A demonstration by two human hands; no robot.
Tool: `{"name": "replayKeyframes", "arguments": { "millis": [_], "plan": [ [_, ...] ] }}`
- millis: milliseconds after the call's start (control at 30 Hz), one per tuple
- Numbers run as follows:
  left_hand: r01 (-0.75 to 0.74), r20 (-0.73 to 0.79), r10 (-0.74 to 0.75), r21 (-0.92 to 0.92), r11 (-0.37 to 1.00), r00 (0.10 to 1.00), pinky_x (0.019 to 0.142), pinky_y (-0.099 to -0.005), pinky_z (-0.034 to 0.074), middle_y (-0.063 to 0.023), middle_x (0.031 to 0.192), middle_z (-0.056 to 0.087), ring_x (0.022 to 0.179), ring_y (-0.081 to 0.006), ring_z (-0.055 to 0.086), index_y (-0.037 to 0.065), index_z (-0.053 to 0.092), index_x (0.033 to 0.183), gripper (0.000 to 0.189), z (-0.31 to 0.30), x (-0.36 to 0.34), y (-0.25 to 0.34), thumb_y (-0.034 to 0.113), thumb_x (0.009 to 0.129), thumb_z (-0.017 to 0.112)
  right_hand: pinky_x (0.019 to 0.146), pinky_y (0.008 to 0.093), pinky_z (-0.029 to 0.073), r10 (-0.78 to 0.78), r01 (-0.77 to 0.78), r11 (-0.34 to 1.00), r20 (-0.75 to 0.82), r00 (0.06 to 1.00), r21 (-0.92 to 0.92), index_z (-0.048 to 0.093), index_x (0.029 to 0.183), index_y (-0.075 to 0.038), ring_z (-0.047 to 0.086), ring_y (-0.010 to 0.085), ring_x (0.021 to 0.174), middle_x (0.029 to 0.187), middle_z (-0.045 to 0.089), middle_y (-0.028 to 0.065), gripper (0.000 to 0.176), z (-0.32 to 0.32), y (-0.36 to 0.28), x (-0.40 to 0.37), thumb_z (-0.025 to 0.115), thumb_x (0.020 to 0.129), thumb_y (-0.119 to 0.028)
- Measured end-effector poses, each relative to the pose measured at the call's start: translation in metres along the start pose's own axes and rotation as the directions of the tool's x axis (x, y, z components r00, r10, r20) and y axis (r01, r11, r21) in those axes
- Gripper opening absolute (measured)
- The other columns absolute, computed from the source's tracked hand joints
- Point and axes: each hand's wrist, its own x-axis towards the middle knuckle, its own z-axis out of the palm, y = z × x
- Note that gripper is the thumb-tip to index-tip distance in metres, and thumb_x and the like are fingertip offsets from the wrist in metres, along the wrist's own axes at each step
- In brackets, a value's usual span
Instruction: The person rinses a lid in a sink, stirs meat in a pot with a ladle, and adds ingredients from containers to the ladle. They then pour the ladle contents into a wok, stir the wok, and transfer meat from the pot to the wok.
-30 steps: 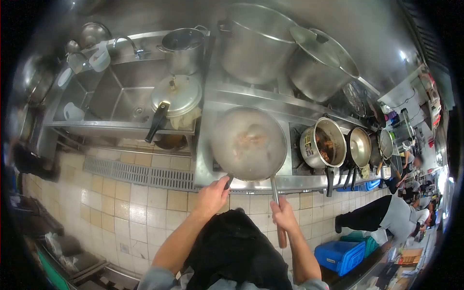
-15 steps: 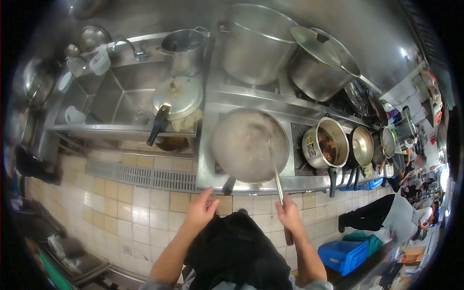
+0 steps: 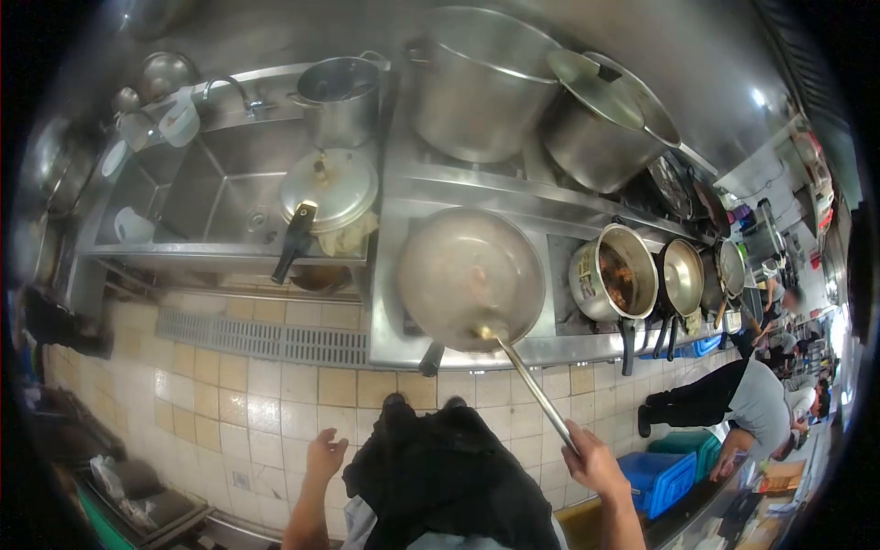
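Observation:
My right hand (image 3: 596, 458) is wrapped round the far end of a long-handled wok utensil (image 3: 541, 390). Its metal shaft slants up to the left, and its head lies at the near rim of the wok, where steam blurs its shape. The wide round wok (image 3: 463, 243) sits on the stove, its inside hazy with steam and some small pale bits. A dark handle (image 3: 431, 358) sticks out from the wok's near left side. Well below it, over the floor, my left hand (image 3: 325, 454) hangs with fingers apart, holding nothing.
A pressure cooker (image 3: 328, 188) stands left of the wok, beside the sink (image 3: 229, 179). On the right are a pot with brown food (image 3: 596, 275) and a frying pan (image 3: 683, 275). Tall stockpots (image 3: 486, 92) stand behind. A co-worker (image 3: 756, 403) bends near blue bins (image 3: 660, 481).
My right hand has moved right and down, drawing the utensil's head from the wok's middle to its near rim. My left hand has dropped down and left, away from the wok handle.

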Motion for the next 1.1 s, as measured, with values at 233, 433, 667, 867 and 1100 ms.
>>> {"name": "replayKeyframes", "arguments": {
  "millis": [233,433,667,867,1100],
  "plan": [
    [0.068,-0.007,-0.068,-0.032,0.997,0.998,0.079,-0.0369,0.06,-0.0239,0.115,0.071,0.094,-0.0307,0.075,-0.007,0.066,0.12,0.045,-0.009,-0.004,0.01,0.022,0.087,0.076,0.074,0.0492,0.053,0.07,-0.06,0.991,-0.084,0.994,0.122,0.055,0.135,0.0,0.065,0.0466,0.083,0.094,0.066,0.0264,0.046,0.041,0.022,0.035,0.066,0.091,-0.009],
    [0.0,0.061,0.026,-0.4,0.917,0.998,0.083,-0.0346,0.059,-0.0195,0.111,0.072,0.099,-0.0238,0.073,-0.007,0.059,0.129,0.052,0.001,0.028,0.055,0.023,0.091,0.078,0.072,0.048,0.052,0.253,-0.167,0.926,-0.228,0.94,0.337,0.052,0.134,0.003,0.065,0.045,0.081,0.088,0.064,0.0284,0.044,0.086,0.022,0.104,0.064,0.094,-0.012],
    [-0.331,0.091,0.384,-0.352,0.876,0.919,0.085,-0.037,0.06,-0.022,0.115,0.07,0.1,-0.0263,0.073,0.005,0.051,0.143,0.067,0.008,0.043,0.229,0.028,0.088,0.081,0.053,0.0325,0.046,0.329,-0.322,0.73,0.102,0.939,0.603,0.053,0.134,0.003,0.056,0.0135,0.06,0.071,0.057,0.0045,0.042,0.087,-0.008,0.107,0.061,0.1,-0.02],
    [-0.5,0.102,0.512,-0.122,0.857,0.853,0.076,-0.0378,0.061,-0.0189,0.098,0.074,0.084,-0.0292,0.075,0.011,0.057,0.139,0.055,0.021,0.063,0.247,0.029,0.09,0.077,0.053,0.0254,0.037,0.313,-0.453,0.447,0.34,0.887,0.771,0.055,0.14,-0.002,0.044,0.0068,0.06,0.074,0.055,-0.0036,0.042,0.064,-0.056,0.051,0.063,0.102,-0.018],
    [-0.611,0.032,0.614,-0.069,0.788,0.788,0.07,-0.0489,0.058,-0.0211,0.088,0.072,0.079,-0.0404,0.071,0.004,0.057,0.13,0.042,0.011,0.07,0.263,0.023,0.094,0.07,0.057,0.0353,0.046,0.265,-0.242,0.828,0.026,0.964,0.505,0.056,0.131,0.003,0.056,0.0189,0.062,0.073,0.06,0.0128,0.04,0.093,-0.015,0.084,0.065,0.097,-0.015]
  ]
}}
